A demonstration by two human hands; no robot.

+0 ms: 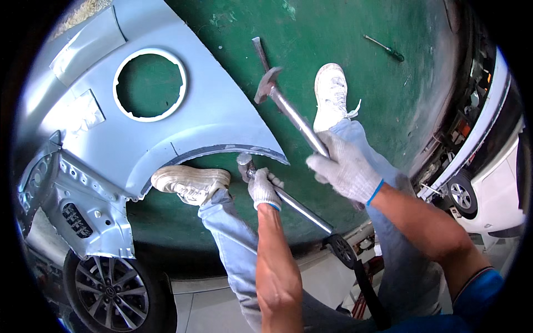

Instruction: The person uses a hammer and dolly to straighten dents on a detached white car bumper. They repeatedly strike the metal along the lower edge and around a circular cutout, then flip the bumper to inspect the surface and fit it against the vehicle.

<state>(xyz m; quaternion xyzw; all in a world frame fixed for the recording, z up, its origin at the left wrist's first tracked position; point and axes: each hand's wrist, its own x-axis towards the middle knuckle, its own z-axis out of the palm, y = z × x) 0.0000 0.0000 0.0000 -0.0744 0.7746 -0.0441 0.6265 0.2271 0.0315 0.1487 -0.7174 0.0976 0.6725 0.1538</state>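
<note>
- Gripping: the right hand (pixel 347 166), in a white knit glove with blue cuff trim, is closed around the metal handle of a hammer (pixel 298 123); its slightly blurred head points away from the person, right of the panel's edge.
- Left hand (pixel 265 188), similarly gloved, is wrapped around a second hammer (pixel 304 211) close to its head; the handle slants down toward the lower right.
- Body panel (pixel 216 97), pale blue-grey, occupies the upper left, with a white-rimmed round opening and a curved arch edge.
- Second hammer's head sits just beside that arch edge; contact cannot be determined.
- Left shoe (pixel 191 180), white, is at the arch; right shoe (pixel 331 91) is on the green floor (pixel 244 25).
- Screwdriver (pixel 384 48), green-handled, lies at upper right, well apart from both hands.
</note>
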